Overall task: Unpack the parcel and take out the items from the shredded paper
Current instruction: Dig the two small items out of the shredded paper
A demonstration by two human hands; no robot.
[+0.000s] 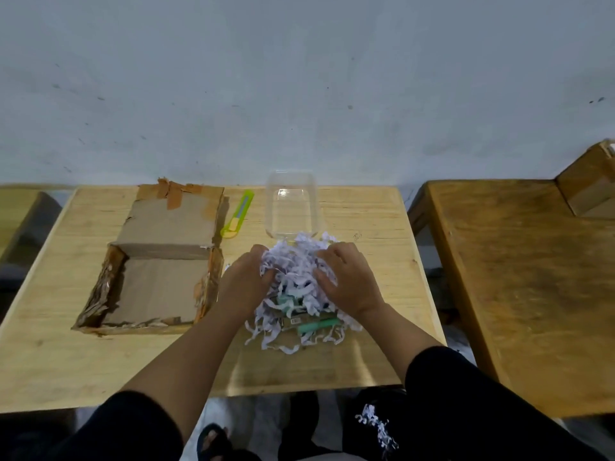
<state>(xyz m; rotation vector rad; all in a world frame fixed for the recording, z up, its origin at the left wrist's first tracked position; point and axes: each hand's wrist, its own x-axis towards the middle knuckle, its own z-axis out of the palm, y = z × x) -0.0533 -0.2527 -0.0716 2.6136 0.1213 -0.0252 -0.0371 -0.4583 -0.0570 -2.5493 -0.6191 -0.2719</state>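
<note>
So both hands are cupped round the shredded paper (pixel 296 277) heap on the table (pixel 366 214), left fingers (pixel 263 257) and right fingers (pixel 324 277) spread, pressing in. The green marker (pixel 317 325) pokes out below the right hand (pixel 349 281), lying crosswise, nearer that wrist.

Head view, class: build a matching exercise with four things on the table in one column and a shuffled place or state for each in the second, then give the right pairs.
Things
1. box
2. cutter
3. clear tub
4. shredded paper

Places or states
A. between the two hands
B. open, with nothing seen inside, on the left of the table
C. lying between the box and the tub
D. see-through, behind the paper pile

Pairs: 1-B, 2-C, 3-D, 4-A
</note>
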